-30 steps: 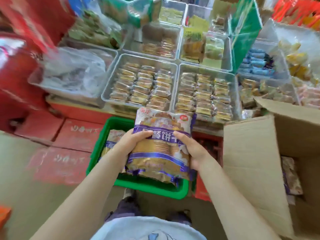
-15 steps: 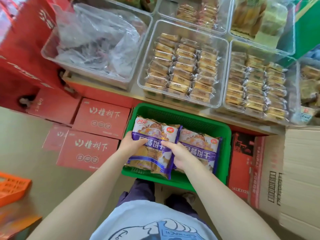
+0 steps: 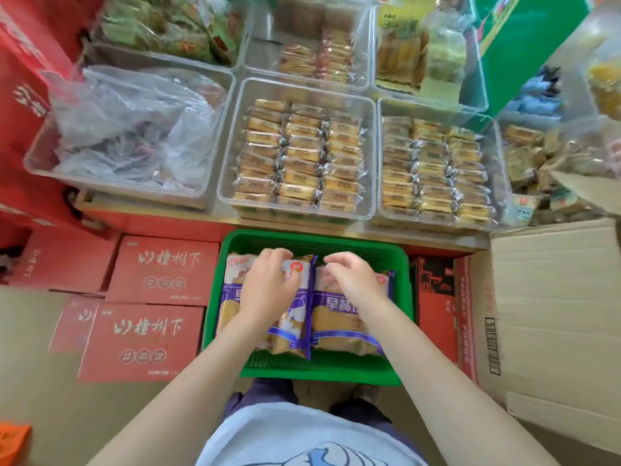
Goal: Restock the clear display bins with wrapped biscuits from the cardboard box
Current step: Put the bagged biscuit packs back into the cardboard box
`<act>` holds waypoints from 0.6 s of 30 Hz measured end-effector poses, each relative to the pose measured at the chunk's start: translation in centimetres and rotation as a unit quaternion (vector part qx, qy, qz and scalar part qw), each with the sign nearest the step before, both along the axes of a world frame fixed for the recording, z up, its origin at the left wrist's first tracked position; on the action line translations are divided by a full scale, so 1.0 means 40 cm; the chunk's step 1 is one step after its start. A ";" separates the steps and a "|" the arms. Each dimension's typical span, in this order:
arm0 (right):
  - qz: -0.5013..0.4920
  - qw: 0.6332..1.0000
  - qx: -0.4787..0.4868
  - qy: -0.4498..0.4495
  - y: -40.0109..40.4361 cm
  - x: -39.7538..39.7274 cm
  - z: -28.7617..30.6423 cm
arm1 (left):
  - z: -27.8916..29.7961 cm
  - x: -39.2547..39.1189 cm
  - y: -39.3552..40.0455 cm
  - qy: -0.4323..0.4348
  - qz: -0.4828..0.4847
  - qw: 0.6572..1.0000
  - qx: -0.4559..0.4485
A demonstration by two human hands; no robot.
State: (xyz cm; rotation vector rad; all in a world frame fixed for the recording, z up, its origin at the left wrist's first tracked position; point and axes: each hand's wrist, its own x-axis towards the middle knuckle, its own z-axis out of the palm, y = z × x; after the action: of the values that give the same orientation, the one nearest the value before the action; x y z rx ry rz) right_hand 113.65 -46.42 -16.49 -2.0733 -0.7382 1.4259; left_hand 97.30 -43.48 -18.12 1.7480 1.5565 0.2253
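Observation:
Two purple-and-white biscuit packs lie side by side in a green basket (image 3: pixel 316 237) on the floor in front of me. My left hand (image 3: pixel 268 285) rests palm down on the left pack (image 3: pixel 233 297), its fingertips bent at the pack's top edge. My right hand (image 3: pixel 351 280) hovers just over the right pack (image 3: pixel 339 319) with loosely curled fingers and holds nothing. The open cardboard box (image 3: pixel 551 297) stands at the right. Above the basket, two clear bins (image 3: pixel 295 215) (image 3: pixel 433 223) hold rows of small wrapped biscuits.
A clear bin at the left (image 3: pixel 40 163) holds crumpled plastic bags (image 3: pixel 127 122). More clear bins of snacks line the back. Red cartons (image 3: pixel 161 274) are stacked on the floor left of the basket, and a green box (image 3: pixel 524 45) stands at the back right.
The pack held up in both hands has come down into the basket beside the other pack. My right hand has let go of it and shifted right; the view has tilted downward.

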 end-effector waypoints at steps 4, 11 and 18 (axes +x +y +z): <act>-0.021 0.983 0.172 -0.057 -0.058 0.197 0.229 | 0.126 0.222 0.012 -0.023 -0.154 0.987 -0.037; -0.363 0.877 0.306 -0.066 -0.294 0.729 0.405 | 0.342 0.700 -0.165 -0.147 -0.285 0.941 0.107; -0.556 0.822 0.105 0.072 -0.463 1.248 0.197 | 0.372 1.130 -0.342 -0.089 -0.339 0.906 0.236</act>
State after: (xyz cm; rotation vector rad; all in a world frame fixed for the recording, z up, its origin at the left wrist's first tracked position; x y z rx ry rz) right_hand 163.56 -64.93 -8.62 -1.6542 0.3810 0.7314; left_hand 142.50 -57.15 -3.25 2.4560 0.7174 0.4171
